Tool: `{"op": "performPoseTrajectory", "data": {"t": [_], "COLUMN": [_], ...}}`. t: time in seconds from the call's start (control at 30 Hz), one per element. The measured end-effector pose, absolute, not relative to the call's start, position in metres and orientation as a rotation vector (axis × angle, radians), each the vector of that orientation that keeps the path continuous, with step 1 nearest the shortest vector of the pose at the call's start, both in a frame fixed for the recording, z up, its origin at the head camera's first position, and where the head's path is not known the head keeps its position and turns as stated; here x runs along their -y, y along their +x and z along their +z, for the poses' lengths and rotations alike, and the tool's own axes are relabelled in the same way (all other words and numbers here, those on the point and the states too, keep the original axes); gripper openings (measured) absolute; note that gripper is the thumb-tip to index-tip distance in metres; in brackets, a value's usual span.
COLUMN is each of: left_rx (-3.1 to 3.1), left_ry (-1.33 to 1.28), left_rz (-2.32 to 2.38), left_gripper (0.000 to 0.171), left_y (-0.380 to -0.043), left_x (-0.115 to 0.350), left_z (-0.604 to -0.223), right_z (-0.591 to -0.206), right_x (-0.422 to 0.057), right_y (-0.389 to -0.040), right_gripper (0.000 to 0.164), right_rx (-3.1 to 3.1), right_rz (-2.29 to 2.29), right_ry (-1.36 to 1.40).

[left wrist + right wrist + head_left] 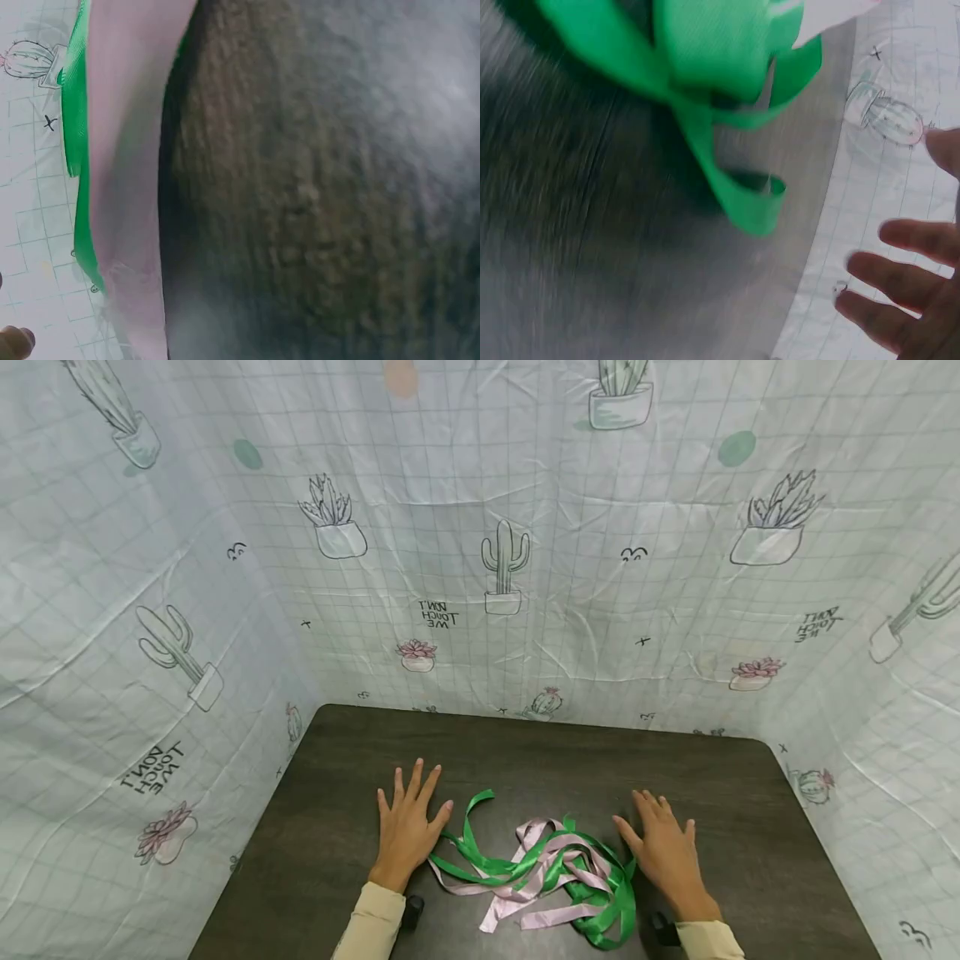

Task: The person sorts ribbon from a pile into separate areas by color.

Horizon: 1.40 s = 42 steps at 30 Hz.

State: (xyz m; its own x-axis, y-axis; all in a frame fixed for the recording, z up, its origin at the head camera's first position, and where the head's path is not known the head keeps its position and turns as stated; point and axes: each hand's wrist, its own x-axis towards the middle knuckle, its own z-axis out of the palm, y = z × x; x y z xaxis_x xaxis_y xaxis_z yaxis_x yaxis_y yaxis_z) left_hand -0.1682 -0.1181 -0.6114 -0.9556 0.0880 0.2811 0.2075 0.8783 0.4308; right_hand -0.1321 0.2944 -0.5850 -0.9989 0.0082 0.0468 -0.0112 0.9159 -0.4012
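In the lower centre, the empty, loosely spread left hand point(406, 833) and right hand point(663, 850) flank green ribbon point(622, 900) and pink ribbon point(557, 917), whose seemingly interlaced loops could knot if tugged.

Before me I see a dark brown tabletop with wood-like grain point(540, 743), and its far corners are rounded. Behind its far edge hangs a white cloth with a thin printed grid point(450, 460); such cloth is also at my left and at my right. It is wrinkled in many places. On it I can read a tall grey-green cactus drawing in a pale pot point(504, 560), a pink succulent drawing in a small rounded pot point(417, 654), and black printed letters point(437, 614), which are reversed as in a mirror. Higher are a pale green round spot point(737, 448) and a peach-coloured round spot point(401, 377).
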Motion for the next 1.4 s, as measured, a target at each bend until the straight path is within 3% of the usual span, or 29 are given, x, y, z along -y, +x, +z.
{"op": "performPoseTrajectory", "data": {"t": [0.1, 0.63, 0.83, 1.03, 1.4], "left_rx": [2.812, 2.821, 2.814, 2.808, 2.807], "left_ry": [-0.213, -0.191, -0.198, -0.2, -0.216], "left_rz": [-0.684, -0.718, -0.721, -0.734, -0.748], "left_gripper": [0.068, 0.067, 0.067, 0.068, 0.069], "left_y": [-0.166, -0.165, -0.165, -0.164, -0.162], "left_x": [0.119, 0.116, 0.117, 0.116, 0.115], "left_z": [-0.613, -0.61, -0.614, -0.617, -0.616], "right_z": [-0.588, -0.599, -0.604, -0.605, -0.589], "right_x": [-0.286, -0.241, -0.234, -0.234, -0.23], "right_y": [-0.13, -0.128, -0.126, -0.128, -0.128], "right_gripper": [0.062, 0.04, 0.011, 0.021, 0.014], "right_rx": [3.004, 3.081, 3.014, 2.909, 2.866], "right_rz": [0.582, 0.673, 0.628, 0.579, 0.675], "right_ry": [0.077, 0.38, 0.467, 0.471, 0.476]}}
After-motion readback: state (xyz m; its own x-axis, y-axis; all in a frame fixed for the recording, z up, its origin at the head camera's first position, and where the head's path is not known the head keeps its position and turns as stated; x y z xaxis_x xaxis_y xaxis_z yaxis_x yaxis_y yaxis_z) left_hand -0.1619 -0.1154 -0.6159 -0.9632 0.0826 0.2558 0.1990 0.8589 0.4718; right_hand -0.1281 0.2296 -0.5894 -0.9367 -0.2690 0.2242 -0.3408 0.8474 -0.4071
